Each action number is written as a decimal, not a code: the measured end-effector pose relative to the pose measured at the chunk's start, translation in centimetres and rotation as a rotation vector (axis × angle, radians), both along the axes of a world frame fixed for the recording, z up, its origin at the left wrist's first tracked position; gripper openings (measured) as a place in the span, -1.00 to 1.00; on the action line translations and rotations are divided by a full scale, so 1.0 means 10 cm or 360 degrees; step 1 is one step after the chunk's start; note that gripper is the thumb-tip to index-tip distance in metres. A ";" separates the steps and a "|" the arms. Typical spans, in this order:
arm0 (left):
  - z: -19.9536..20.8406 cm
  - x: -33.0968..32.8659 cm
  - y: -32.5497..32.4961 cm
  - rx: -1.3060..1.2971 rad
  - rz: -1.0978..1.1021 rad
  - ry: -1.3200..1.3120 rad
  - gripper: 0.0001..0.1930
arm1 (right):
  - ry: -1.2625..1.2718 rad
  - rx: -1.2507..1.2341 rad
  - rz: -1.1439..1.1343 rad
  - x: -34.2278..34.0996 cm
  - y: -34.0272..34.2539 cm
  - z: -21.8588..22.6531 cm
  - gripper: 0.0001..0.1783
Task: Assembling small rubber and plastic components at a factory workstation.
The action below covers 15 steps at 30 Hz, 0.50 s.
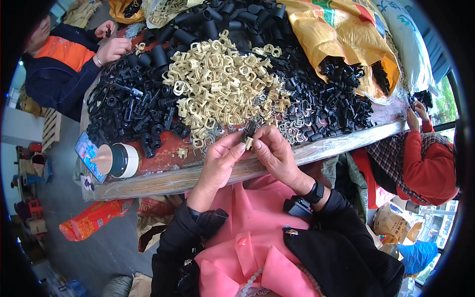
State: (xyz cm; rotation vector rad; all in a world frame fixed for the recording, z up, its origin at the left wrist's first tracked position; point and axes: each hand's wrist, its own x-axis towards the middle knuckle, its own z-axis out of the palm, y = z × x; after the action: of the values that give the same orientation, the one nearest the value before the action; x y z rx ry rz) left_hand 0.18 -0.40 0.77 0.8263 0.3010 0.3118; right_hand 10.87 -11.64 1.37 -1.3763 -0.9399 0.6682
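Over the table's near edge, my two hands meet around a small black plastic part [250, 127] with a cream plastic clip [248, 143] at its lower end. My left hand [222, 157] pinches it from the left, thumb and fingers closed. From the right, my right hand [278, 152] grips the same pair between thumb and fingertips. Just beyond lies a heap of cream plastic clips [217, 81]. Small metal rings [292, 123] are scattered to its right. How the clip joins the black part is partly hidden by my fingers.
Black fittings [131, 111] pile at left, black tubes [213, 22] at the back, small black parts [326, 106] at right. A yellow sack [341, 34] spills black pieces. A lidded cup [124, 161] and phone [89, 153] sit near the wooden edge [346, 147]. Co-workers sit left [64, 59] and right [425, 158].
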 end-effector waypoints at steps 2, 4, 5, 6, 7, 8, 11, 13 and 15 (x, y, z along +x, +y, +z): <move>-0.01 0.01 0.00 0.0122 0.0006 -0.0008 -0.67 | 0.0137 0.0058 -0.0025 -0.02 0.01 0.00 -0.89; -0.01 0.03 -0.01 0.0183 0.0010 -0.0012 -0.68 | 0.0205 0.0086 -0.0036 -0.02 0.02 -0.01 -0.89; -0.02 0.04 -0.02 0.0198 0.0040 0.0017 -0.69 | 0.0215 0.0093 -0.0025 -0.01 0.02 -0.03 -0.88; -0.02 0.05 -0.03 0.0212 0.0069 0.0047 -0.70 | 0.0223 0.0101 -0.0014 -0.01 0.02 -0.06 -0.87; -0.03 0.05 -0.03 0.0227 0.0098 0.0076 -0.71 | 0.0232 0.0108 -0.0003 0.00 0.02 -0.07 -0.85; -0.03 0.05 -0.03 0.0225 0.0096 0.0075 -0.71 | 0.0231 0.0106 -0.0005 0.01 0.01 -0.06 -0.85; -0.03 -0.01 0.02 0.0130 0.0024 0.0076 -0.75 | 0.0232 0.0050 0.0004 0.06 -0.03 0.03 -0.88; -0.07 -0.03 0.06 0.0059 0.0059 0.0009 -0.76 | 0.0129 -0.0001 -0.0015 0.17 -0.08 0.01 -0.89; -0.09 -0.04 0.08 -0.0081 0.0124 -0.0131 -0.77 | -0.0084 -0.0101 -0.0060 0.30 -0.17 0.00 -0.92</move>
State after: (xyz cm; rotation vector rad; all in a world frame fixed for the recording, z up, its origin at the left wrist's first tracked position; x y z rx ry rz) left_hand -0.18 0.45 -0.13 0.7509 0.2637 0.4084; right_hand 13.85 -13.34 1.39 -1.4705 -0.9387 0.6408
